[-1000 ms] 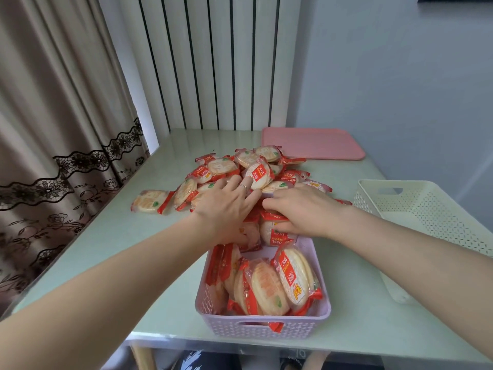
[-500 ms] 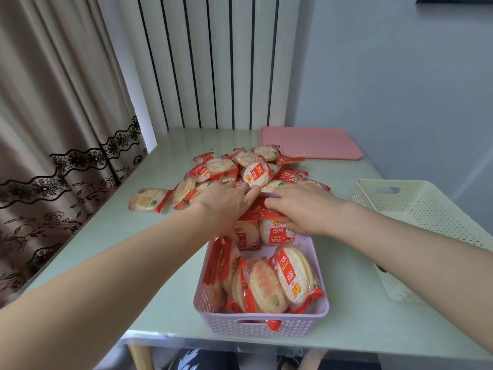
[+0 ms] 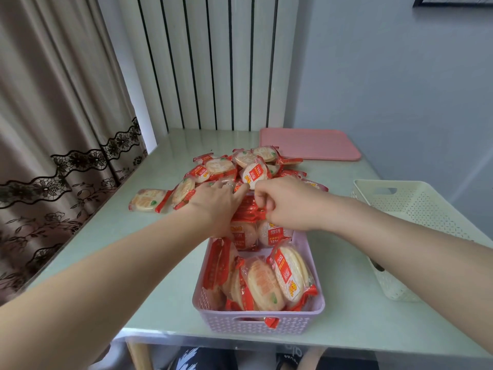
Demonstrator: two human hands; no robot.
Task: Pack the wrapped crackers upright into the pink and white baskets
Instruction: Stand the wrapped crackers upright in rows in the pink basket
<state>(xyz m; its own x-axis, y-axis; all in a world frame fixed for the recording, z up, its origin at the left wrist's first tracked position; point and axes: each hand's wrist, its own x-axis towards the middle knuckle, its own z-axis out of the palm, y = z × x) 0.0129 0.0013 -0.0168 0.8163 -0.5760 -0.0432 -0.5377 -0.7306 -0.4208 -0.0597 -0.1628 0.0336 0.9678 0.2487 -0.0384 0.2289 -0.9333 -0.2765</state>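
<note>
Pink basket (image 3: 256, 320) at the near table edge: part-filled, wrapped crackers (image 3: 266, 281) standing on edge, far row under both hands. Judged light, brittle inside slick crinkly film; best held by the flat faces or the crimped red end. Right hand (image 3: 286, 204) curls, fingers pinching red wrapper ends. Left hand (image 3: 217, 202) lies flat, fingers extended on packets. Loose pile (image 3: 240, 166) beyond. White basket (image 3: 416, 209) right, unfilled as far as visible.

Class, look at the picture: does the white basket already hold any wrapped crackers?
No: the white basket at the right shows only bare perforated walls, with no crackers visible inside.
</note>
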